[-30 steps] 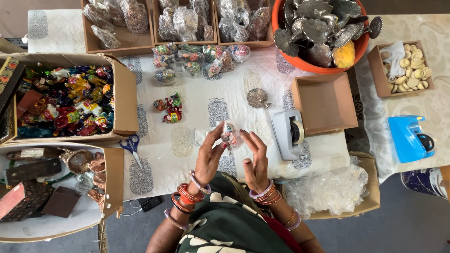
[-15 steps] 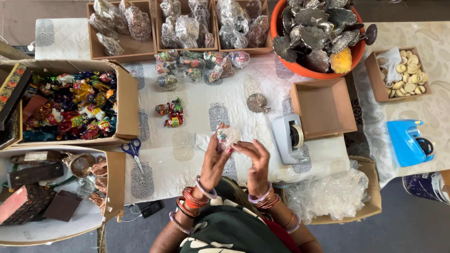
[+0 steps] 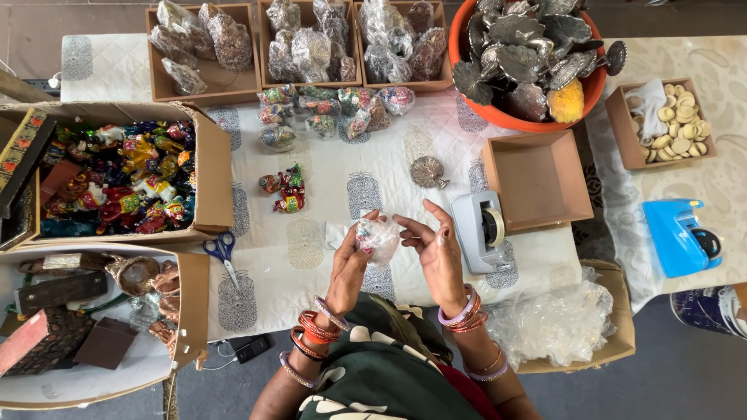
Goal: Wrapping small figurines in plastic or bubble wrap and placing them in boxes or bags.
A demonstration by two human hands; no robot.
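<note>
My left hand (image 3: pixel 348 264) and my right hand (image 3: pixel 437 249) meet above the white patterned cloth (image 3: pixel 334 194). Between their fingertips is a small colourful figurine in clear plastic wrap (image 3: pixel 378 237). The left fingers pinch its left side and the right fingers touch its right side. Bangles ring both wrists. Just right of my right hand stands a grey tape dispenser (image 3: pixel 484 230). Two unwrapped painted figurines (image 3: pixel 283 190) lie on the cloth ahead to the left, and a small silver metal piece (image 3: pixel 428 172) lies ahead.
Blue-handled scissors (image 3: pixel 222 250) lie left of my hands. A box of painted figurines (image 3: pixel 124 179) sits at left. Wrapped figurines (image 3: pixel 334 105) line the far cloth before trays of wrapped items (image 3: pixel 311 43). An orange tub (image 3: pixel 537 54), an empty brown box (image 3: pixel 537 179) and plastic wraps (image 3: pixel 556 323) stand right.
The hands have kept turning the wrapped figurine between the fingers, and they have drifted slightly nearer to me. Nothing else on the table has moved.
</note>
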